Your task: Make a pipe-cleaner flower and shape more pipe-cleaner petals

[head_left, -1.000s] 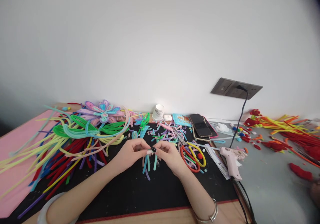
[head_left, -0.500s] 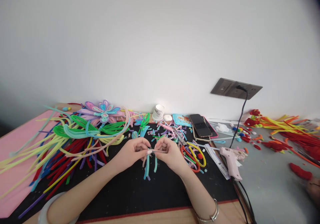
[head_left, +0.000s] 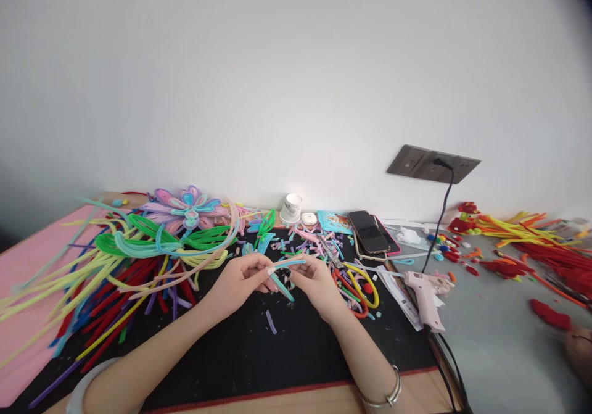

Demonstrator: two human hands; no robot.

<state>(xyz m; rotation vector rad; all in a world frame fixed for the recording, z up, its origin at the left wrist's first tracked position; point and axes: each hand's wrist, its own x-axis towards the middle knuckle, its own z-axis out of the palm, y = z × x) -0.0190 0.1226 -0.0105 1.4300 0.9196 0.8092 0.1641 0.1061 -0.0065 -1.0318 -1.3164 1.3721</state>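
Note:
Over the middle of the black mat, my left hand pinches light-blue and pink pipe cleaners between thumb and fingers. My right hand is closed on the other end of this small bunch, a short way to the right. One light-blue length slants down from my left fingers. A short purple pipe cleaner piece lies on the mat just below my hands. Behind my fingers are many cut scraps in pastel colours.
Left lies a heap of long pipe cleaners with a pastel pipe-cleaner flower behind. A paper cup, phone, pink glue gun and its cord stand around. At far right, a person's hand is near a red piece.
The light-blue pieces that hung straight down between my hands are now turned up, stretching sideways and slanting. The purple piece shows separately on the mat. The view has shifted slightly.

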